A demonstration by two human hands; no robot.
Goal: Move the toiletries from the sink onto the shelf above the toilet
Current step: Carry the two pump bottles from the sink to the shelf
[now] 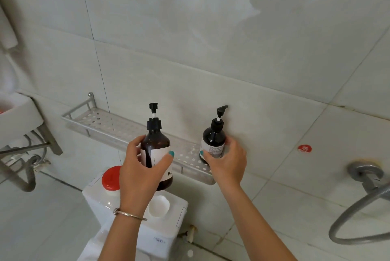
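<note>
A perforated metal shelf (109, 122) is fixed to the tiled wall above the toilet tank (135, 208). My left hand (140, 171) grips a large brown pump bottle (155, 142) with a white label, held in front of the shelf's middle. My right hand (226, 160) wraps a smaller dark pump bottle (213, 138) at the shelf's right end; its base is hidden, so I cannot tell whether it rests on the shelf. The shelf's left half is bare.
The sink (19, 117) on a metal bracket juts in at the left edge, with a grey drain hose (29, 176) below. A red-lidded container (111, 177) sits on the tank. A wall valve with a metal hose (366, 174) is at right.
</note>
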